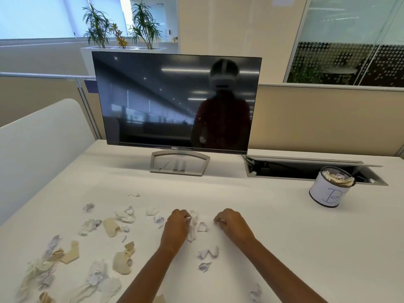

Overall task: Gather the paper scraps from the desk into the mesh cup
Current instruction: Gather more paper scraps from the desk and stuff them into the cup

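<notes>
There, left hand [176,228] pinches a scrap [192,228], right hand [232,224] curled (holding anything? can't tell), probably bunching handfuls, cup [329,191] well off.

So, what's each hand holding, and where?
Left hand pinches a white scrap at its top end. Right hand is curled; can't tell if it holds anything.

Your left hand [176,228] grips a crumpled white paper scrap [192,229] on the desk [273,226]; your right hand [231,224] is curled just beside it, its hold unclear. More scraps [110,229] litter the left, well apart from the part-filled mesh cup [323,193].
</notes>
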### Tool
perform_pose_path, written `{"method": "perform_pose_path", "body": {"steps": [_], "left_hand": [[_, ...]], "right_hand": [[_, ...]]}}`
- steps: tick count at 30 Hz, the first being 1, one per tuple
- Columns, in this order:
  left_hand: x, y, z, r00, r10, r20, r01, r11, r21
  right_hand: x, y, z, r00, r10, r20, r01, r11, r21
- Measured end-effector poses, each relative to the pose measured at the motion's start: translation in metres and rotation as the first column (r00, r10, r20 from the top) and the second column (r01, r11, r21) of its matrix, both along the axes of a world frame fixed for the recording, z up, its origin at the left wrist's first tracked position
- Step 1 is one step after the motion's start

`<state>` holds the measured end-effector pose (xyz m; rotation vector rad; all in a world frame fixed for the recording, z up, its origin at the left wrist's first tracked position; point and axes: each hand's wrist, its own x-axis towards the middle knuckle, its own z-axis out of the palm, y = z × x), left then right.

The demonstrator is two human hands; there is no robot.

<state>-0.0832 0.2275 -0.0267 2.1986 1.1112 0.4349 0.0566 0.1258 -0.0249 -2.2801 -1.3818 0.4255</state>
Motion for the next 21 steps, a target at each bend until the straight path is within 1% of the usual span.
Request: {"method": "perform_pose_path", "body": {"steps": [2,4,6,9,10,12,15,18,21], "left_hand": [[-0.002,-0.007,0.002,0.996,-0.079,-0.035,0.079,0.997,-0.015],[-0.004,-0.014,0.006,0.979,-0.177,-0.096,0.175,0.984,-0.037],[-0.005,-0.019,0.009,0.942,-0.285,-0.179,0.279,0.958,-0.059],[-0.004,-0.022,0.013,0.865,-0.405,-0.297,0.385,0.915,-0.126],[-0.003,-0.022,0.014,0.85,-0.422,-0.315,0.4,0.906,-0.137],[0.001,-0.021,0.016,0.839,-0.434,-0.327,0.411,0.901,-0.142],[0.009,-0.019,0.017,0.814,-0.44,-0.38,0.419,0.897,-0.141],[0.017,-0.016,0.014,0.782,-0.424,-0.457,0.446,0.893,-0.066],[0.022,-0.017,0.008,0.803,-0.39,-0.45,0.447,0.894,0.021]], "right_hand": [[-0.005,-0.012,0.003,0.999,-0.028,-0.044,0.028,1.0,0.006],[-0.014,-0.021,0.007,0.997,0.011,-0.074,-0.014,0.999,-0.035],[-0.025,-0.03,0.01,0.994,0.069,-0.089,-0.077,0.993,-0.092],[-0.045,-0.038,0.011,0.988,0.084,-0.128,-0.103,0.983,-0.151],[-0.052,-0.04,0.009,0.989,0.087,-0.122,-0.106,0.981,-0.165],[-0.063,-0.042,0.006,0.993,0.095,-0.063,-0.105,0.978,-0.178],[-0.072,-0.048,0.001,0.997,0.07,0.04,-0.064,0.989,-0.136],[-0.073,-0.057,-0.004,0.994,0.027,0.104,-0.021,0.998,-0.055],[-0.067,-0.065,-0.01,0.995,0.02,0.097,-0.021,1.0,0.004]]}}
